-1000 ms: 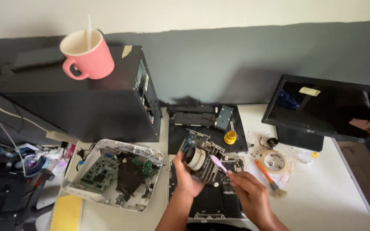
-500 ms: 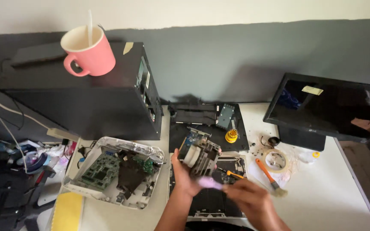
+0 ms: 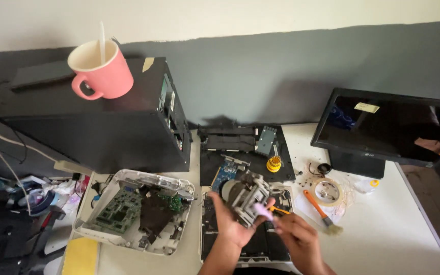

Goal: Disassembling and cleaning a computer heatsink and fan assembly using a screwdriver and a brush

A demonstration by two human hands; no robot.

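Observation:
My left hand (image 3: 228, 225) grips a grey metal lens-and-frame assembly (image 3: 246, 195) lifted above an opened laptop base (image 3: 215, 231). My right hand (image 3: 297, 238) holds a small tool with a pink handle (image 3: 262, 210) whose end touches the assembly's lower right side. An orange bit shows beside that tool. Both hands sit at the bottom centre of the head view.
An opened white device case (image 3: 136, 216) with green circuit boards lies left. A black computer tower (image 3: 90, 125) carries a pink mug (image 3: 103, 71). A black monitor (image 3: 390, 130) stands right. An orange-handled brush (image 3: 319, 210), tape roll (image 3: 328, 191), and yellow screwdriver handle (image 3: 273, 164) lie nearby.
The assembly has been turned in my left hand, and my right hand has shifted the pink tool along its lower side. The view has tilted a little.

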